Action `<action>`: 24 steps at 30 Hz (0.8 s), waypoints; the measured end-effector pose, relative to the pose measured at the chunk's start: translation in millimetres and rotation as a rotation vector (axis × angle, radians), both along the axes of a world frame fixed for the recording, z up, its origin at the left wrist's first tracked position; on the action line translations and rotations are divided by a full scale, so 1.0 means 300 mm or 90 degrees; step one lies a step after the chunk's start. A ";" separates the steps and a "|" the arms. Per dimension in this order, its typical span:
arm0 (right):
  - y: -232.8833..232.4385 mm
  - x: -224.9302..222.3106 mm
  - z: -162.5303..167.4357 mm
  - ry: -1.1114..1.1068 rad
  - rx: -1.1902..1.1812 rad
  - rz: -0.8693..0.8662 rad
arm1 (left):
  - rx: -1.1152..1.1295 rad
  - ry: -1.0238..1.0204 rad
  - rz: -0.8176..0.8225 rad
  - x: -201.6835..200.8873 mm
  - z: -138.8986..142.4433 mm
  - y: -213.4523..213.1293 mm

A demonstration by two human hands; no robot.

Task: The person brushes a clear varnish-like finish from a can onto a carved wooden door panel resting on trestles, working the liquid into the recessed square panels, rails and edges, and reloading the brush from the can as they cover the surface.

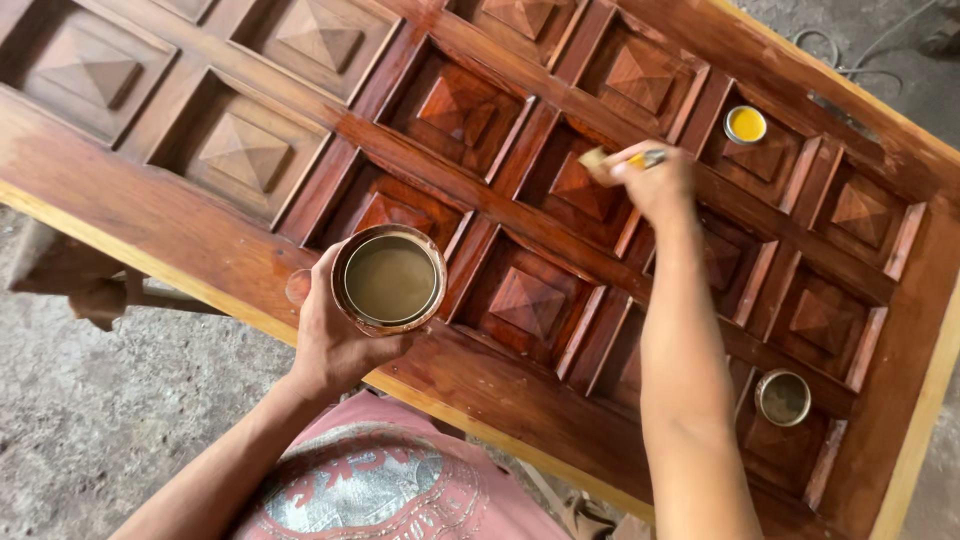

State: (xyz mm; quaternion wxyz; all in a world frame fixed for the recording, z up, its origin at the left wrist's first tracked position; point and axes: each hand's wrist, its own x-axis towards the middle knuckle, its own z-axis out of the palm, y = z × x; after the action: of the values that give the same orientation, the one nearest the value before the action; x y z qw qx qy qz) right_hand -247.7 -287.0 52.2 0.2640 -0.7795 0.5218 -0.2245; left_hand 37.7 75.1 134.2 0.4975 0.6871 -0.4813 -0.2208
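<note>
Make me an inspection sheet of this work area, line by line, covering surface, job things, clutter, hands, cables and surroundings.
Surface: panelled wooden door lying flat, its right part glossy reddish, top-left panels duller.
Job's things: open tin of brownish liquid held over the door; brush with its bristles on a raised panel.
Clutter: small lid with yellow inside and second small tin, both resting on door panels.
Hands: left hand gripping the open tin from below; right hand closed on the brush handle.
Cables: thin cord lying on the ground at top right.
Surroundings: grey dusty ground; wooden support under the door's left edge.
</note>
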 end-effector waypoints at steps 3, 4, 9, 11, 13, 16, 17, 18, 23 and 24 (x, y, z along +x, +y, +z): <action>0.057 0.082 -0.025 -0.073 0.117 0.129 | -0.001 0.029 0.033 0.036 0.004 0.023; 0.090 0.105 -0.035 -0.097 0.189 0.172 | -0.010 0.042 0.048 0.050 0.004 0.030; 0.341 0.207 -0.021 0.006 -0.004 0.031 | -0.056 0.048 0.114 0.150 0.006 0.108; 0.460 0.217 0.026 0.011 -0.051 0.022 | -0.083 0.056 0.136 0.208 0.010 0.153; 0.562 0.226 0.074 -0.041 0.001 -0.034 | -0.081 0.019 0.177 0.268 0.012 0.208; 0.682 0.256 0.133 -0.039 0.025 -0.122 | -0.096 -0.004 0.203 0.375 0.007 0.306; 0.720 0.279 0.153 -0.028 -0.009 -0.092 | -0.104 -0.006 0.206 0.414 0.003 0.344; 0.758 0.305 0.179 -0.017 -0.042 -0.063 | -0.097 -0.028 0.224 0.450 -0.005 0.381; 0.993 0.606 0.373 -0.088 -0.118 0.089 | -0.107 -0.064 0.252 0.657 -0.071 0.557; 1.056 0.691 0.424 -0.108 -0.102 0.111 | -0.123 -0.056 0.246 0.700 -0.085 0.595</action>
State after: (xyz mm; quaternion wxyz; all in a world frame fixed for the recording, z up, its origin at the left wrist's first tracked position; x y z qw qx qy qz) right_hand -40.6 29.9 179.3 0.2628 -0.8186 0.4085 -0.3066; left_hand 247.8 253.6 108.8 0.5724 0.7249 -0.3806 -0.0440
